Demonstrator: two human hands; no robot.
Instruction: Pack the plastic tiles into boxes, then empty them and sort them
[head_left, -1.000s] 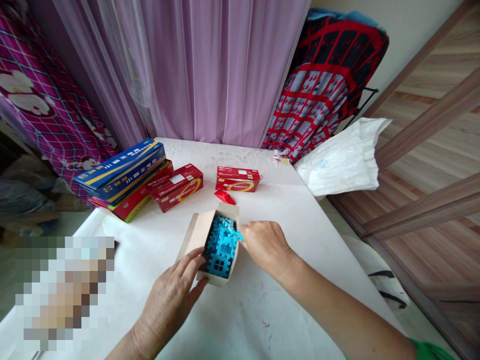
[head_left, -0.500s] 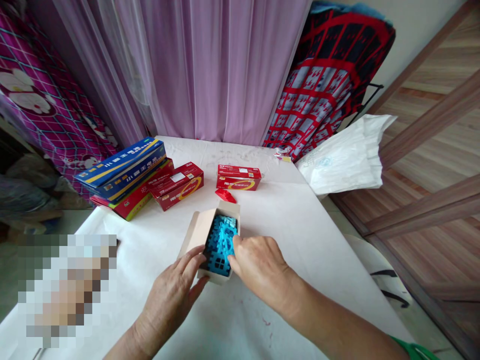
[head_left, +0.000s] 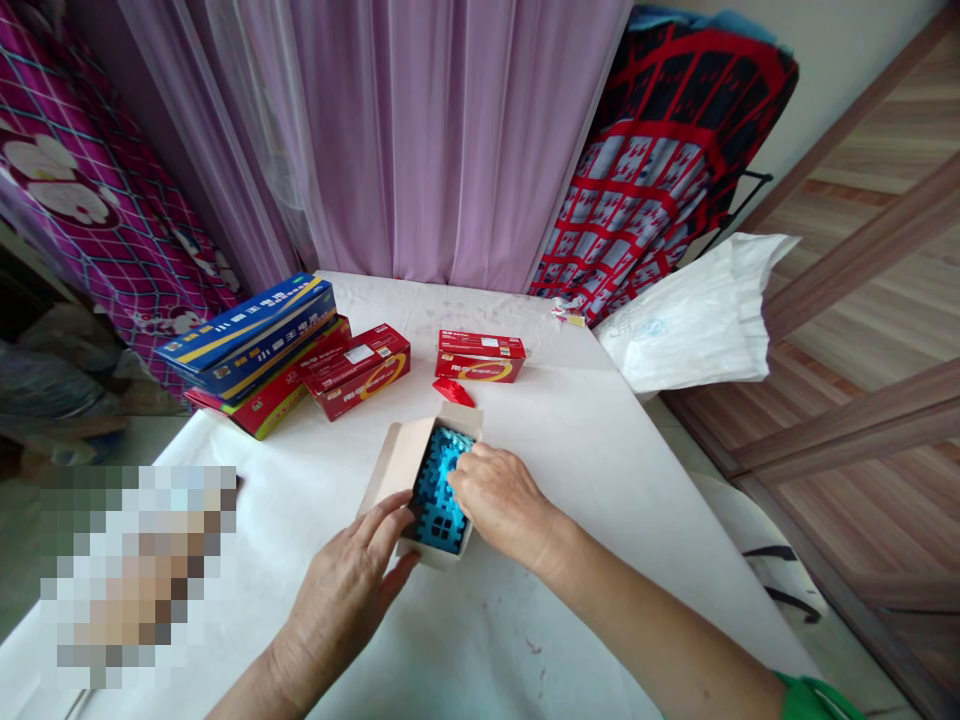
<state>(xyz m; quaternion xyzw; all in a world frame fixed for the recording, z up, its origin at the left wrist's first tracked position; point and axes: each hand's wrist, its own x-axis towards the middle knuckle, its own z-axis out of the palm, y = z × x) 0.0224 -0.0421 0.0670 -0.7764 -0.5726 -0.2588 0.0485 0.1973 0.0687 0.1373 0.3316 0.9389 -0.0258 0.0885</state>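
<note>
An open cardboard box (head_left: 400,455) with its lid flap folded out to the left sits in front of me, filled with blue plastic interlocking building pieces (head_left: 439,525). My left hand (head_left: 349,570) grips the near left corner of the box, fingers on the inner edge and thumb low on the near side. Over the right side of the box, my right hand (head_left: 502,500) has its fingers bent and pinched together on the blue pieces; its fingertips are partly hidden. A small red piece (head_left: 453,392) lies just beyond the box.
Two red boxes, one at centre (head_left: 480,357) and one further left (head_left: 360,372), stand at the back of the white-covered table (head_left: 600,520). Left of them, a blue box (head_left: 247,335) lies on a red-green box (head_left: 262,410). A white bag (head_left: 690,320) hangs by the right edge.
My right hand has moved slightly up and further over the blue pieces, its fingers closing in toward the box's middle. The left hand keeps its hold on the box.
</note>
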